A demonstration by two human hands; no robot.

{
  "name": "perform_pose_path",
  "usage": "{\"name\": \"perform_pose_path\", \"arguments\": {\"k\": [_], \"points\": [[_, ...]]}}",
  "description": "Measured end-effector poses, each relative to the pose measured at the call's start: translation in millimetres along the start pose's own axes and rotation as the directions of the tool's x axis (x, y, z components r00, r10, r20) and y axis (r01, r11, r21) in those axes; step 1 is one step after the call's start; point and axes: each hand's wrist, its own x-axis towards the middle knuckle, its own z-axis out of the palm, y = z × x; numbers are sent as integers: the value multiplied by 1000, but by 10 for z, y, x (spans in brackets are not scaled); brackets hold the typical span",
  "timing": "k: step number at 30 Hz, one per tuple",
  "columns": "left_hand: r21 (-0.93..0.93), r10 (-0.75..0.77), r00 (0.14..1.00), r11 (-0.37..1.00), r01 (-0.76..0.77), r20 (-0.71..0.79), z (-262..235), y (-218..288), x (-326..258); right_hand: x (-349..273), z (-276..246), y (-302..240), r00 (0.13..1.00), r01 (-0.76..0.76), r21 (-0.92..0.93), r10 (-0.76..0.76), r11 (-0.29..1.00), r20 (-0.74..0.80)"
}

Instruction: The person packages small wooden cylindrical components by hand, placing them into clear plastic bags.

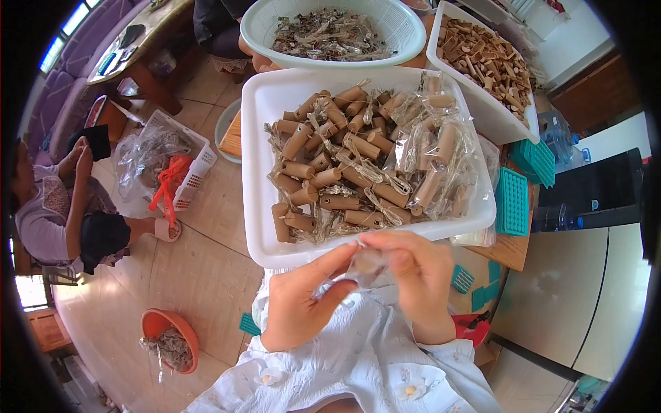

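Note:
My left hand (303, 303) and my right hand (420, 272) meet just below the near rim of a white rectangular tray (256, 172). Both pinch the same small clear plastic wrapper (366, 265) between fingers and thumbs. What is inside the wrapper is hidden by my fingers. The tray holds several brown cylinder pieces in clear wrappers (358, 158), heaped across its whole floor. My white sleeves fill the lower edge.
A white round colander (256, 27) of torn wrappers and a second white tray (509, 117) of bare brown pieces stand beyond. Teal grid moulds (513, 199) lie at the right. On the floor: an orange bowl (155, 323), a white basket (200, 165), a seated person (55, 206).

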Motion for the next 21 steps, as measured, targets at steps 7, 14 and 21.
{"name": "perform_pose_path", "arguments": {"k": [7,14,21], "points": [[63,342,936,939,-337,-81,-212,-102,-43,-7,-118,-72,996,83,-156,-88,984,-22],[401,722,681,664,-632,-122,-49,-84,46,11,-75,-17,924,290,-108,-249,951,290],[539,580,814,694,-477,-26,-21,-10,20,-9,-98,-46,878,338,-257,-204,905,434]]}}
